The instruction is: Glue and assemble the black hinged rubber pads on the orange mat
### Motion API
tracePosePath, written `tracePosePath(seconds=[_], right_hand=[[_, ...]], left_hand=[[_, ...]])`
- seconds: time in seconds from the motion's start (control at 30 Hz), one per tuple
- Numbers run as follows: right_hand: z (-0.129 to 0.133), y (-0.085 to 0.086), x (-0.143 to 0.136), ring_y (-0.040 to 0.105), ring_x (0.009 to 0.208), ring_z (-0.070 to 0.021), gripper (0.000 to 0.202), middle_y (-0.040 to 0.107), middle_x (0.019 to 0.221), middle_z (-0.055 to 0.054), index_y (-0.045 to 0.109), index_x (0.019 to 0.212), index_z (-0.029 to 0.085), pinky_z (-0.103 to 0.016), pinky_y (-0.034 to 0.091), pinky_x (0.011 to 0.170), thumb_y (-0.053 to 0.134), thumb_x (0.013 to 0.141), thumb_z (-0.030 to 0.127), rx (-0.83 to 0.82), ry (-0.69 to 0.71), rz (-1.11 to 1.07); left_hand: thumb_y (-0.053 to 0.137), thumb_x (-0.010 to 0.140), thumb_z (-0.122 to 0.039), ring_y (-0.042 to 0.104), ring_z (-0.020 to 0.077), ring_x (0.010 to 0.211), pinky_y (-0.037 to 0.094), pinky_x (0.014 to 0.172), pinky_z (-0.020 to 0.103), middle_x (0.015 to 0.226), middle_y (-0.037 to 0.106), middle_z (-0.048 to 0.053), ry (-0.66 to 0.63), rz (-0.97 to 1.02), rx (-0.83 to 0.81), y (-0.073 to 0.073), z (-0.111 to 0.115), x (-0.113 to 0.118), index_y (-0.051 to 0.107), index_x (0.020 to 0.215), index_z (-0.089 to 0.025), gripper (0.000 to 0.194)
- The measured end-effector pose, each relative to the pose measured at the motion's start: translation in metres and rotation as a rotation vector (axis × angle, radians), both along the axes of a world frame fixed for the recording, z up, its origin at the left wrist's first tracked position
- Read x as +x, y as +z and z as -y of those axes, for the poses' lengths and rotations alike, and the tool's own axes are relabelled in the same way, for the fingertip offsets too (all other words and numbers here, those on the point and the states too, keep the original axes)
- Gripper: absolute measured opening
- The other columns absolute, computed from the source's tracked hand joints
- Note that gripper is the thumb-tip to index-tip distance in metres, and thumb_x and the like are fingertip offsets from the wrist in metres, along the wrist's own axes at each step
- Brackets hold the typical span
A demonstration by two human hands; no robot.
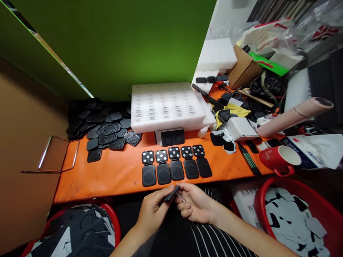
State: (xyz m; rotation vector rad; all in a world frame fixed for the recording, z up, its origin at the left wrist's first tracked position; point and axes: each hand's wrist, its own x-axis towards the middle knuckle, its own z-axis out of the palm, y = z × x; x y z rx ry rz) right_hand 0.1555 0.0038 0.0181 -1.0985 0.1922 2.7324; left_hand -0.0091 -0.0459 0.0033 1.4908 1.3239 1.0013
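Observation:
At the table's front edge, my left hand (153, 210) is closed on a small flat black piece (172, 193), seen nearly edge-on. Against that piece's right side my right hand (197, 205) has its fingers curled, with something thin and greyish between them, too small to name. Just beyond the hands lies a row of several open black hinged pieces (177, 170), their upper squares (174, 153) showing silvery dots. Behind the row stands a black sheet (173, 137) with two circle outlines, leaning at a white foam block (163, 107).
Black hinged parts (108, 134) are piled at the left of the orange table (77, 185). Red tubs with scraps flank the lap, one left (115, 221), one right (261, 200). A red mug (276, 159), a white bottle (203, 132) and a pink cylinder (292, 117) stand at right.

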Motion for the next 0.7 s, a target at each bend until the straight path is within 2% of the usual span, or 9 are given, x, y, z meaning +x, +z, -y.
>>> tracePosePath(seconds=[0.07, 0.3, 0.43, 0.53, 0.57, 0.63, 0.7], right_hand=[[0.001, 0.000, 0.002, 0.023, 0.035, -0.0020, 0.026, 0.039, 0.051, 0.007, 0.047, 0.072, 0.016, -0.013, 0.012, 0.035, 0.043, 0.089, 0.036, -0.035, -0.019, -0.008], [0.011, -0.001, 0.005, 0.019, 0.032, -0.0015, 0.032, 0.037, 0.045, 0.008, 0.047, 0.065, 0.016, -0.014, 0.011, 0.034, 0.045, 0.090, 0.035, -0.027, -0.140, 0.095], [0.022, -0.011, 0.012, 0.016, 0.031, -0.0018, 0.041, 0.030, 0.042, 0.010, 0.040, 0.056, 0.016, -0.015, 0.010, 0.033, 0.044, 0.090, 0.038, -0.020, -0.235, 0.138], [0.033, -0.024, 0.024, 0.018, 0.031, -0.0020, 0.040, 0.033, 0.044, 0.009, 0.046, 0.061, 0.015, -0.015, 0.012, 0.034, 0.042, 0.092, 0.040, -0.004, -0.260, 0.122], [0.036, -0.029, 0.029, 0.021, 0.032, -0.0021, 0.037, 0.036, 0.047, 0.008, 0.050, 0.065, 0.015, -0.015, 0.014, 0.034, 0.042, 0.092, 0.040, 0.028, -0.281, 0.136], [0.041, -0.040, 0.041, 0.028, 0.035, -0.0024, 0.027, 0.042, 0.053, 0.006, 0.054, 0.075, 0.014, -0.015, 0.019, 0.036, 0.046, 0.090, 0.036, 0.127, -0.344, 0.240], [0.043, -0.051, 0.052, 0.034, 0.039, -0.0031, 0.016, 0.044, 0.057, 0.005, 0.056, 0.081, 0.014, -0.016, 0.023, 0.039, 0.051, 0.086, 0.029, 0.220, -0.378, 0.402]], left_hand=[[0.056, 0.080, -0.016, 0.067, 0.0214, 0.093, 0.054, 0.085, 0.034, 0.106, 0.069, 0.004, -0.024, 0.022, 0.001, -0.001, -0.001, 0.002, 0.068, 0.106, -0.026, 0.031], [0.054, 0.081, -0.013, 0.065, 0.0206, 0.099, 0.052, 0.089, 0.035, 0.110, 0.068, 0.003, -0.091, 0.089, 0.002, -0.007, -0.003, 0.011, 0.066, 0.109, -0.028, 0.035], [0.052, 0.080, -0.013, 0.065, 0.0208, 0.100, 0.050, 0.090, 0.035, 0.108, 0.069, 0.004, -0.149, 0.098, -0.012, -0.010, -0.003, 0.019, 0.068, 0.107, -0.027, 0.034], [0.053, 0.081, -0.018, 0.066, 0.0206, 0.094, 0.050, 0.087, 0.033, 0.102, 0.071, 0.005, -0.173, 0.110, -0.089, -0.011, -0.006, 0.026, 0.070, 0.102, -0.025, 0.028], [0.054, 0.081, -0.022, 0.066, 0.0210, 0.091, 0.050, 0.085, 0.033, 0.099, 0.072, 0.005, -0.135, 0.121, -0.143, -0.012, -0.008, 0.028, 0.070, 0.100, -0.024, 0.024], [0.058, 0.080, -0.031, 0.066, 0.0222, 0.086, 0.050, 0.081, 0.034, 0.092, 0.072, 0.007, 0.023, 0.195, -0.289, -0.015, -0.014, 0.030, 0.069, 0.095, -0.019, 0.022], [0.063, 0.077, -0.039, 0.065, 0.0231, 0.083, 0.050, 0.077, 0.034, 0.088, 0.071, 0.008, 0.183, 0.370, -0.451, -0.019, -0.021, 0.031, 0.067, 0.095, -0.014, 0.031]])
